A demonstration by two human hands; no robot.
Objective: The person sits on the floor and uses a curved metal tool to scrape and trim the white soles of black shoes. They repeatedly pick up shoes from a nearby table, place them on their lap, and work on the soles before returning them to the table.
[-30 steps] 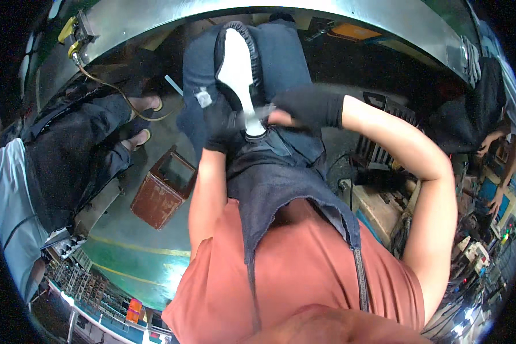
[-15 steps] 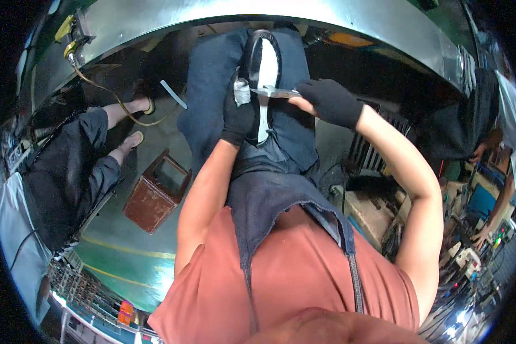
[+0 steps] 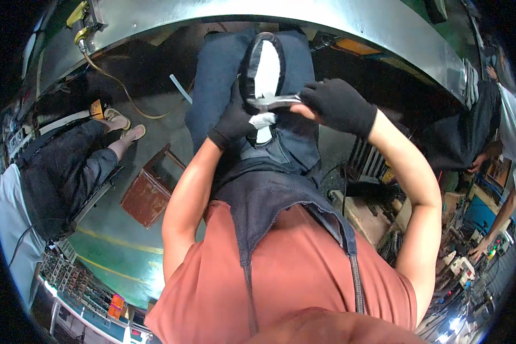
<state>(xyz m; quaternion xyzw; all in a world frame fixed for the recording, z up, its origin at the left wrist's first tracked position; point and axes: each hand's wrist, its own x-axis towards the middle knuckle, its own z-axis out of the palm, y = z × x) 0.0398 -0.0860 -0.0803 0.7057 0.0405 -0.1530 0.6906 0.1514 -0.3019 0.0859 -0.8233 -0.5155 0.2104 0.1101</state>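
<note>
A black shoe (image 3: 266, 71) lies sole-up across the person's lap, its rounded toe pointing away toward the metal desk (image 3: 252, 11), which runs beyond the toe; its underside is mostly white. The left hand (image 3: 233, 120), in a black glove, grips the shoe's left edge near the narrow middle, with a white wrap (image 3: 262, 121), seemingly around one of its fingers, lying across the underside. The right hand (image 3: 341, 108), to the right of the shoe, has its fingers closed round the handle of a metal tool (image 3: 278, 102), whose head is over the shoe's middle. The shoe is probably light, with a fairly firm base, softer sides and a slightly slippery, easily scuffed black surface. The narrow middle looks the best hold, with the heel braced against the lap.
</note>
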